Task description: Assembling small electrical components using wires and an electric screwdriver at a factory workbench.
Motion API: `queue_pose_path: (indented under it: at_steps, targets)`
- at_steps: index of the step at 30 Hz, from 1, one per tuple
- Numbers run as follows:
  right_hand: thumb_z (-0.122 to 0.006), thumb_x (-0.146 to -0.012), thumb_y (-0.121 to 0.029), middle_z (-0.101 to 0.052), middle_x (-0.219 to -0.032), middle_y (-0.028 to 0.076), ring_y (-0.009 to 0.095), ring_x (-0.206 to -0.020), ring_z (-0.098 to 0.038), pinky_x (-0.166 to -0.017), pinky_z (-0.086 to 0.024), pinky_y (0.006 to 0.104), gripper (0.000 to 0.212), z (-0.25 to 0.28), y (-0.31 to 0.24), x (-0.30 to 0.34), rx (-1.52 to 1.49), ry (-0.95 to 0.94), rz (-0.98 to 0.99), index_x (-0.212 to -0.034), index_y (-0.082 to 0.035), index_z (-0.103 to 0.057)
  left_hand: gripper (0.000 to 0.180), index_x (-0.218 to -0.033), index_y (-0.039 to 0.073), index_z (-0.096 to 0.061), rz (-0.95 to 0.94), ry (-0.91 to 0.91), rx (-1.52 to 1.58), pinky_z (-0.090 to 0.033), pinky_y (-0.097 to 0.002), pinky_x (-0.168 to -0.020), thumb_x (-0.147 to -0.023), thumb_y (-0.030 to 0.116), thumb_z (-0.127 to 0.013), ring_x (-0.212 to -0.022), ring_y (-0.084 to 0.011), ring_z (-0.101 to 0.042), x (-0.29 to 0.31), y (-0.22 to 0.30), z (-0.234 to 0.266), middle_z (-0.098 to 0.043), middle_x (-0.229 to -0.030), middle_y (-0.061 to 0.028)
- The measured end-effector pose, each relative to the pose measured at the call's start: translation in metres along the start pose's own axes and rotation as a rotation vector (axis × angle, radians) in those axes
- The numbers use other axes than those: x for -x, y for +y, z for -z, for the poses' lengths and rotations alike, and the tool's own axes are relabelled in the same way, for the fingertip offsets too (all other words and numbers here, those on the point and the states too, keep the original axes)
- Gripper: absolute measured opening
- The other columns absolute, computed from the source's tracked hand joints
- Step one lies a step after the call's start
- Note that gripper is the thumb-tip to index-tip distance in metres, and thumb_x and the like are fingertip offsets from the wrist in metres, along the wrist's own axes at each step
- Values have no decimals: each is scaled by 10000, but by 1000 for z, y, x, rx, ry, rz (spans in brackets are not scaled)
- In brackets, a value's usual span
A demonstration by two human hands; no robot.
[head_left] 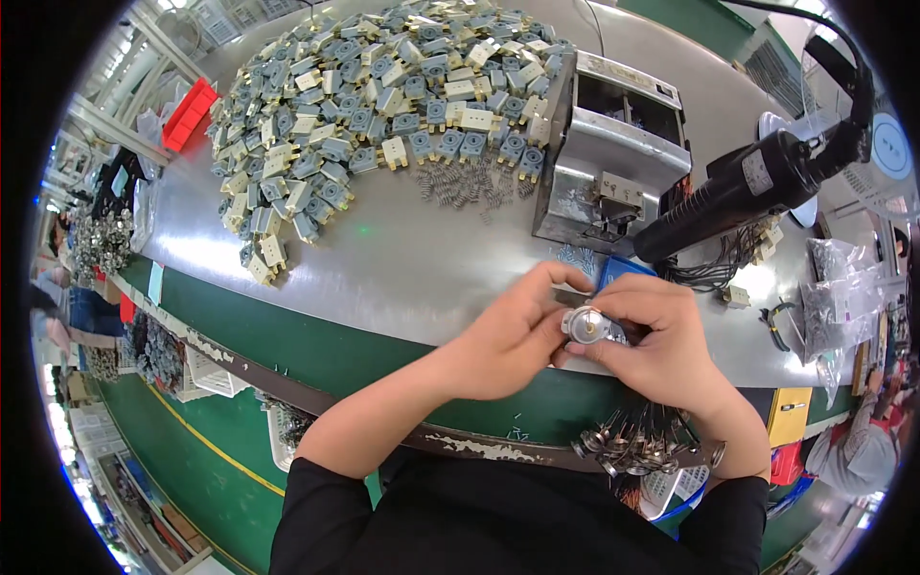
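Observation:
Close to the table's front edge, both my hands are closed round a small part with a round silver metal cap. My left hand pinches it from the left with thumb and fingers. From the other side my right hand grips it, thumb below and fingers above. The part's lower body is mostly hidden by my fingers. Just beyond my hands lie small loose screws and a blue tray. A black electric screwdriver slants down toward the tray.
A big heap of grey-and-cream blocks covers the far table, with small springs before it. A metal box machine stands beyond my hands. Wired metal discs hang at the front edge. Pliers and plastic bags lie right.

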State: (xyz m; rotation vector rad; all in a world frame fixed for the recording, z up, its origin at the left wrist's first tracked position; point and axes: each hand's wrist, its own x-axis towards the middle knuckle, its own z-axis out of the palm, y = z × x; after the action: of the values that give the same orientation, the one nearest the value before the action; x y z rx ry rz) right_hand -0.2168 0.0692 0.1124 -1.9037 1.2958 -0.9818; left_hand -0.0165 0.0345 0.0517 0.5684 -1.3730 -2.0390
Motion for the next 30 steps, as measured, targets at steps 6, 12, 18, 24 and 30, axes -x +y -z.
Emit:
queue_pose_path:
  at_steps: [6,12,18,24,30]
  targets:
    - [-786,-827,5,-653,-834,77,146,-651,-563,-576,-422,275,150,-8,-2,7,29,-101,-131,-965,5,-728,318,-1353,26,-465,-152,35,-411,-462,-251,-690,-1037,-13,-461,-768,-92,-561,6,-3,5,-629,-925,-59]
    - [-718,-823,36,-644,-895,126,264,-730,-640,-639,-495,340,176,-15,6,2,163,-117,-71,-997,26,-691,314,-1294,5,-528,-355,208,-557,-526,-272,-772,-991,-59,-579,-842,-114,-640,11,-9,33,-675,-933,-74]
    - [-727,-849,-3,-661,-922,174,373,-820,-679,-703,-547,426,134,-34,30,-14,444,-81,-84,-978,27,-712,238,-1246,0,-576,-220,406,-169,-588,-312,-792,-1016,9,-637,-965,-204,-737,0,-10,74,-733,-1102,-165]
    - [-759,-870,-118,-671,-882,168,383,-765,-683,-687,-566,453,144,-46,36,-26,508,-57,-97,-930,12,-743,225,-1248,0,-547,-128,506,131,-607,-327,-813,-1110,177,-531,-997,-257,-752,-6,-11,83,-727,-1141,-206]
    - [-749,-832,-90,-694,-845,163,318,-686,-641,-614,-497,390,173,12,17,-19,-17,-445,-16,-923,51,-710,254,-1260,-8,-502,-198,553,116,-617,-356,-887,-1117,201,-517,-1065,-294,-747,-6,-10,70,-724,-1149,-222]
